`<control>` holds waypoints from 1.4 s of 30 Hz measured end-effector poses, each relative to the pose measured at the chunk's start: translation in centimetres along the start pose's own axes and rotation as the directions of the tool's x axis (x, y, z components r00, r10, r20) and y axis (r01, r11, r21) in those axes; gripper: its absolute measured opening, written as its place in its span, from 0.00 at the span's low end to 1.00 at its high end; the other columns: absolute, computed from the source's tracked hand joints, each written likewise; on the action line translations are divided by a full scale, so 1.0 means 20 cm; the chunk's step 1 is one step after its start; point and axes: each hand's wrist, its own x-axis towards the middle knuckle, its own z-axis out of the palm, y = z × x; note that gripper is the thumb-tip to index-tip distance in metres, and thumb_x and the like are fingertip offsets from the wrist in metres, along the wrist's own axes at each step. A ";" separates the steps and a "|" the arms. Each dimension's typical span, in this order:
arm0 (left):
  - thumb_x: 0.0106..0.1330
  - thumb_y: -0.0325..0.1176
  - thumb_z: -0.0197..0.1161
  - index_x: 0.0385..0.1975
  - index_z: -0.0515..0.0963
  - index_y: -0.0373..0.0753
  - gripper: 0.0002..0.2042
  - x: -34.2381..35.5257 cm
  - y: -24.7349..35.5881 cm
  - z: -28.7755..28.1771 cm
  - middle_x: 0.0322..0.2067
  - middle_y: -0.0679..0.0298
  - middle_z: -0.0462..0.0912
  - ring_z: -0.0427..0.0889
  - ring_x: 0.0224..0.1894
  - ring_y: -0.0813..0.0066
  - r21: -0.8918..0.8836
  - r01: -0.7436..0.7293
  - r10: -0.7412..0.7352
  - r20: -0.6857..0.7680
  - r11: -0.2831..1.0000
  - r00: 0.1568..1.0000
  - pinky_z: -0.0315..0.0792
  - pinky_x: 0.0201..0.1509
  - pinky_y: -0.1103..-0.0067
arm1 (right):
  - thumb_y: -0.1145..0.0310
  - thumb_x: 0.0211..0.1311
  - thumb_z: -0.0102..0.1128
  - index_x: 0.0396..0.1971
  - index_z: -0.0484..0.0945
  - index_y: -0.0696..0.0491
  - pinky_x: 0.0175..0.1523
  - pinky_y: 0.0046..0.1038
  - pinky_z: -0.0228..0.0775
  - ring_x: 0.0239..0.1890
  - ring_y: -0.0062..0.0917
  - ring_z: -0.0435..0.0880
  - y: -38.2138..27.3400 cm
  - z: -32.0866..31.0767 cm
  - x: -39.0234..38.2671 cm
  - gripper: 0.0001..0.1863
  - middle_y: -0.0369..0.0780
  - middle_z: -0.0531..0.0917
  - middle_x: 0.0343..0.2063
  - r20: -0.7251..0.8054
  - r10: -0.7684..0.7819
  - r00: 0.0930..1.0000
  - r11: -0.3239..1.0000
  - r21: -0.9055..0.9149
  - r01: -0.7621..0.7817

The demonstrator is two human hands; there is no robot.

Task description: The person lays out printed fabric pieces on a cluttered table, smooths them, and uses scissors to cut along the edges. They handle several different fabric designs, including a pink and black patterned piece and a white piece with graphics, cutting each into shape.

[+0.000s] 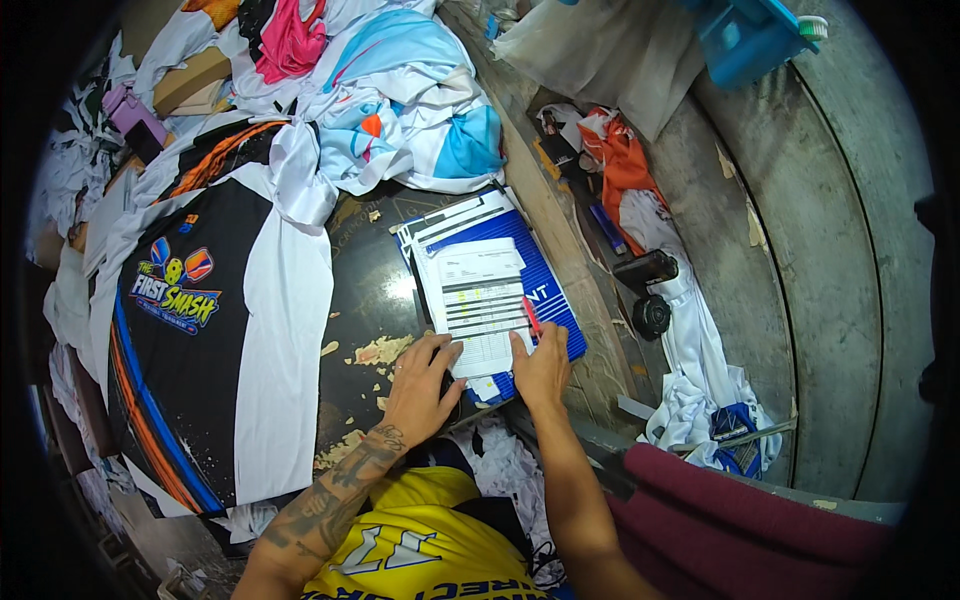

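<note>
A printed white sheet with rows and yellow marks (470,280) lies on other papers and a blue printed board (560,335) on the dark worktop. My left hand (420,385) rests at the sheet's lower left edge, fingers apart. My right hand (541,370) is at the sheet's right edge, closed round a red pen (530,313). To the left, a black long-sleeved jersey (190,370) with a colourful chest print, orange and blue streaks and a white sleeve lies spread out.
Piled white, cyan and pink garments (400,120) cover the far worktop. On the right are a wooden edge, black objects (645,268), white and orange cloth (615,155) and a concrete surface (830,270). A blue plastic object (750,35) sits top right, a maroon padded surface (730,530) lower right.
</note>
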 end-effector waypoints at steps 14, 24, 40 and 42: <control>0.83 0.57 0.46 0.71 0.73 0.32 0.33 0.04 -0.06 -0.27 0.66 0.46 0.81 0.87 0.62 0.53 -0.743 0.262 -0.123 0.420 -0.616 0.899 0.83 0.65 0.57 | 0.66 0.55 0.87 0.47 0.84 0.62 0.47 0.34 0.80 0.42 0.33 0.88 -0.46 -0.38 -0.29 0.26 0.47 0.88 0.41 -0.036 -0.224 0.974 0.859 0.465 0.215; 0.84 0.58 0.45 0.71 0.74 0.33 0.34 0.00 -0.01 -0.34 0.65 0.47 0.82 0.88 0.60 0.54 -0.718 0.323 -0.022 0.426 -0.617 0.904 0.84 0.63 0.58 | 0.76 0.60 0.82 0.42 0.78 0.58 0.26 0.20 0.62 0.23 0.10 0.67 -0.48 -0.34 -0.30 0.18 0.31 0.76 0.28 -0.093 -0.214 0.972 0.677 0.703 0.217; 0.83 0.53 0.54 0.69 0.74 0.34 0.29 0.05 -0.05 -0.22 0.61 0.49 0.85 0.89 0.59 0.57 -0.689 0.297 -0.071 0.451 -0.661 0.890 0.84 0.64 0.63 | 0.70 0.79 0.64 0.34 0.81 0.62 0.32 0.21 0.65 0.24 0.10 0.72 -0.33 -0.28 -0.32 0.12 0.29 0.79 0.22 0.219 -0.236 0.947 0.766 0.641 0.043; 0.81 0.50 0.59 0.69 0.73 0.32 0.28 0.08 -0.05 -0.26 0.58 0.48 0.87 0.89 0.57 0.58 -0.787 0.304 -0.059 0.395 -0.536 0.917 0.85 0.63 0.64 | 0.75 0.76 0.63 0.39 0.83 0.62 0.36 0.26 0.73 0.28 0.19 0.83 -0.28 -0.30 -0.29 0.05 0.37 0.84 0.25 0.011 -0.277 0.961 0.772 0.598 0.216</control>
